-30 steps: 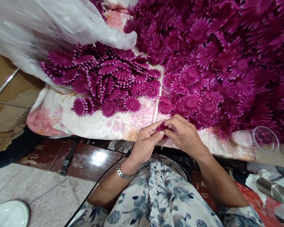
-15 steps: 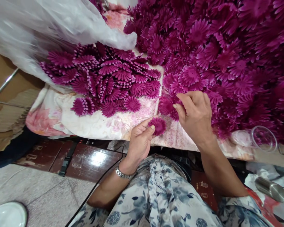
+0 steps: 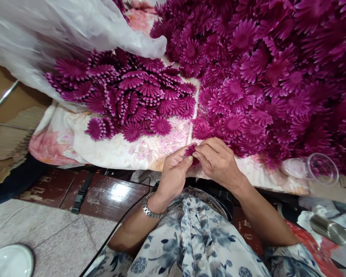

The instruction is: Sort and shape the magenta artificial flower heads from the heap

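My left hand (image 3: 174,175) and my right hand (image 3: 217,161) meet at the near edge of a floral cloth (image 3: 115,148). Both pinch the same small magenta flower piece (image 3: 190,151), which is mostly hidden by the fingertips. A steel watch (image 3: 150,211) is on my left wrist. A loose heap of magenta flower petals (image 3: 262,65) fills the cloth beyond my right hand. A second pile of stacked flower petals (image 3: 127,96) lies to the left, beyond my left hand.
A clear plastic bag (image 3: 46,34) lies over the far left. A clear plastic cup (image 3: 323,169) rests on its side at the right edge. Lower right holds a steel flask (image 3: 328,229). A white plate (image 3: 10,261) sits on the tiled floor, lower left. A black cable (image 3: 115,231) runs past my lap.
My right hand reached up into the loose heap half a second ago, while my left held a flower alone. Now it is back down, pinching the flower piece together with my left.
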Tool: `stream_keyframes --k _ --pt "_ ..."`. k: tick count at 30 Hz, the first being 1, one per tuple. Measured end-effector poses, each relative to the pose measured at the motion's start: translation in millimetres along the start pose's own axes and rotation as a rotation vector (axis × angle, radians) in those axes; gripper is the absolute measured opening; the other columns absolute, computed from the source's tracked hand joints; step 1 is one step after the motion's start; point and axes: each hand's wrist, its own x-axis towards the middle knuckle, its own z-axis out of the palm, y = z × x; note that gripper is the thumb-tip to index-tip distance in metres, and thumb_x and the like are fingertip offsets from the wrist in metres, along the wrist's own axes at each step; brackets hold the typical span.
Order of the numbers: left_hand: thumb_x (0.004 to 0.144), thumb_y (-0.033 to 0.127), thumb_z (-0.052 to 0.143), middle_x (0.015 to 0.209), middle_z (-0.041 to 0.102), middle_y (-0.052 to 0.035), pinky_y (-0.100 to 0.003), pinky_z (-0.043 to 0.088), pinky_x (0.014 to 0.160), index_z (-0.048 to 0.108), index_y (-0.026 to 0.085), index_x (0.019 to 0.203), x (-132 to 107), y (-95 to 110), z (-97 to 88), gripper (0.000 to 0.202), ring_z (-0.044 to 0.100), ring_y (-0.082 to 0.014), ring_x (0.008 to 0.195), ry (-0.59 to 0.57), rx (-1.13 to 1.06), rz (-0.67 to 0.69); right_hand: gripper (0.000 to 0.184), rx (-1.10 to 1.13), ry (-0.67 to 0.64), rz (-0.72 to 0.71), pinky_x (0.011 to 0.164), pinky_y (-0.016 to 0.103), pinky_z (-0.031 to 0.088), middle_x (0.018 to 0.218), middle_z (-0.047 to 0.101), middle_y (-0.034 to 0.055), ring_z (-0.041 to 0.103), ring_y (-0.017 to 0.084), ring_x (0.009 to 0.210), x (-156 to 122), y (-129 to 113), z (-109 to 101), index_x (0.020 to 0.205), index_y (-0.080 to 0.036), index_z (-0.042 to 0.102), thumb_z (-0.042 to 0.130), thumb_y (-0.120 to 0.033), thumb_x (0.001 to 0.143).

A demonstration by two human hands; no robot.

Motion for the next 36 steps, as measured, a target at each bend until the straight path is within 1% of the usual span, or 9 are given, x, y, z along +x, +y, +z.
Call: stream_keyframes --k 6,9,14,17,21,26,28,32,36 --pt "0.066 0.018 0.070 0.080 0.072 -0.0033 -0.028 0.047 0.084 0.074 0.019 0.089 0.2 3.0 -1.8 0.024 0.064 -0.0166 0.084 0.054 0.002 0.009 0.017 -0.058 -0.010 0.015 0.069 0.032 0.039 0.078 0.064 0.0055 0.054 0.017 0.076 3.3 1.1 -9.2 0.086 -0.016 0.064 0.049 -0.024 0.089" --pt "0.064 0.012 0.066 0.073 0.071 -0.0004 -0.022 0.048 0.073 0.074 0.019 0.085 -1.0 7.7 -2.4 0.024 0.062 -0.0114 0.071 0.127 0.067 0.020 0.020 -0.204 0.002 0.041 0.073 0.035 0.035 0.089 0.065 0.0058 0.052 0.020 0.082 15.1 10.0 -18.7 0.096 -0.018 0.064 0.054 -0.033 0.087" --pt "0.056 0.007 0.051 0.057 0.063 0.0019 -0.020 0.040 0.046 0.071 0.017 0.062 -1.8 17.1 -3.8 0.023 0.050 -0.0081 0.047 0.180 0.165 0.048 0.043 -0.430 -0.244 0.068 0.076 0.037 0.029 0.111 0.060 0.0094 0.047 0.026 0.096 35.7 20.8 -21.9 0.120 -0.017 0.054 0.059 -0.038 0.082" --pt "0.053 0.009 0.046 0.052 0.058 0.0014 -0.020 0.035 0.042 0.067 0.016 0.056 2.1 22.1 -7.4 0.023 0.046 -0.0079 0.044 0.161 0.216 0.105 0.035 -0.457 -0.282 0.067 0.077 0.037 0.028 0.101 0.064 0.0085 0.048 0.025 0.092 37.3 24.3 -17.9 0.116 -0.017 0.056 0.056 -0.032 0.085" --pt "0.065 0.016 0.050 0.049 0.051 0.0024 -0.019 0.030 0.042 0.058 0.016 0.051 11.8 25.9 -11.4 0.017 0.041 -0.0065 0.045 0.136 0.374 0.176 0.026 -0.431 -0.205 0.074 0.078 0.037 0.028 0.089 0.068 0.0056 0.050 0.022 0.085 33.1 29.9 -15.5 0.109 -0.017 0.061 0.047 -0.025 0.089" --pt "0.077 0.029 0.057 0.043 0.033 0.0064 -0.021 0.024 0.041 0.042 0.017 0.045 25.8 26.3 -10.2 0.037 0.029 -0.0053 0.040 0.082 0.665 0.268 0.022 -0.415 -0.091 0.046 0.078 0.035 0.028 0.084 0.069 0.0021 0.051 0.018 0.079 31.6 35.0 -17.9 0.098 -0.019 0.066 0.046 -0.022 0.090" --pt "0.076 0.027 0.058 0.045 0.037 0.0063 -0.020 0.028 0.044 0.046 0.017 0.049 31.1 26.4 -9.2 0.032 0.035 -0.0058 0.044 0.063 0.795 0.342 0.022 -0.396 -0.053 0.040 0.078 0.035 0.028 0.083 0.070 0.0015 0.052 0.017 0.078 31.0 36.7 -18.9 0.096 -0.019 0.067 0.046 -0.021 0.090" --pt "0.076 0.022 0.055 0.058 0.060 0.0037 -0.021 0.038 0.053 0.063 0.017 0.068 39.9 26.1 -9.1 0.012 0.050 -0.0087 0.053 0.066 1.009 0.412 0.019 -0.321 0.027 0.048 0.078 0.034 0.030 0.083 0.071 0.0009 0.054 0.016 0.076 27.5 41.6 -19.4 0.093 -0.019 0.066 0.048 -0.022 0.089" --pt "0.078 0.025 0.055 0.079 0.073 -0.0011 -0.025 0.044 0.062 0.070 0.020 0.086 45.5 26.0 -9.9 0.018 0.063 -0.0142 0.066 0.126 1.188 0.427 0.015 -0.250 0.094 0.050 0.079 0.033 0.033 0.081 0.071 -0.0006 0.058 0.015 0.075 24.6 46.6 -19.3 0.090 -0.020 0.066 0.051 -0.023 0.088"
